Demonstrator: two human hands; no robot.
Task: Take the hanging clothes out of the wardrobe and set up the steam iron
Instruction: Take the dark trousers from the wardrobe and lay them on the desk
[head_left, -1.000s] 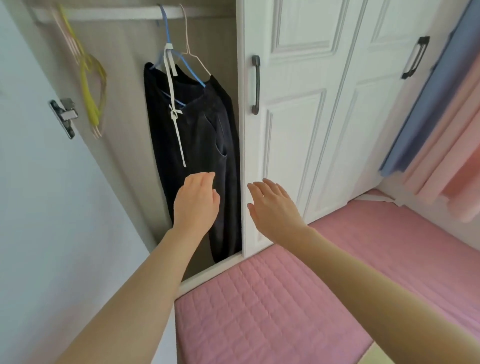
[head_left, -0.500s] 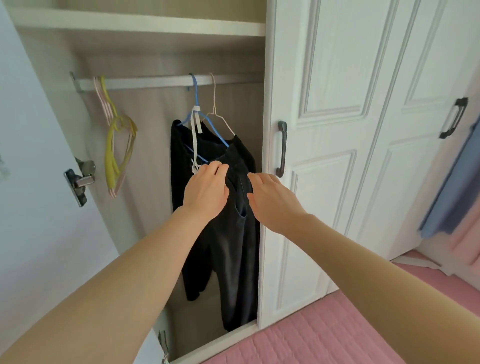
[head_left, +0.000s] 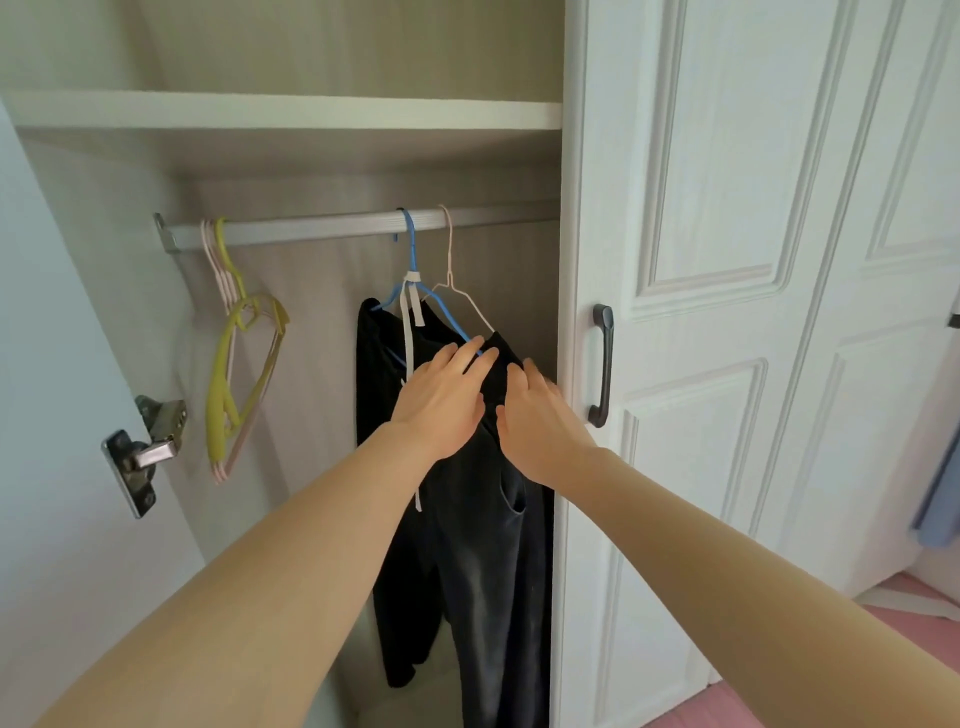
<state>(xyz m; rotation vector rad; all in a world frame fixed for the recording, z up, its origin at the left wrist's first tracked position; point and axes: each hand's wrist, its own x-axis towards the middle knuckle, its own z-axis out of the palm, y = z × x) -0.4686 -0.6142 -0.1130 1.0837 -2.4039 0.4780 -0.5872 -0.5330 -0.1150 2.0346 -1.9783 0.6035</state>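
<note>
Dark trousers (head_left: 488, 545) hang in the open wardrobe from a blue hanger (head_left: 413, 280) and a pale pink wire hanger (head_left: 451, 270) on the metal rail (head_left: 322, 226). A white drawstring (head_left: 409, 332) dangles from them. My left hand (head_left: 441, 400) lies with straight fingers on the top of the garments, fingertips at the blue hanger's arm. My right hand (head_left: 535, 421) touches the dark fabric just to the right, fingers extended. No steam iron is in view.
Several empty yellow and pink hangers (head_left: 239, 374) hang at the rail's left end. A shelf (head_left: 291, 114) runs above the rail. The closed white door (head_left: 727, 312) with a dark handle (head_left: 602, 364) stands right; the open door's hinge (head_left: 140, 452) is left.
Both hands have risen from low in front of the wardrobe up to the top of the hanging trousers and now touch them. The view has tilted upward.
</note>
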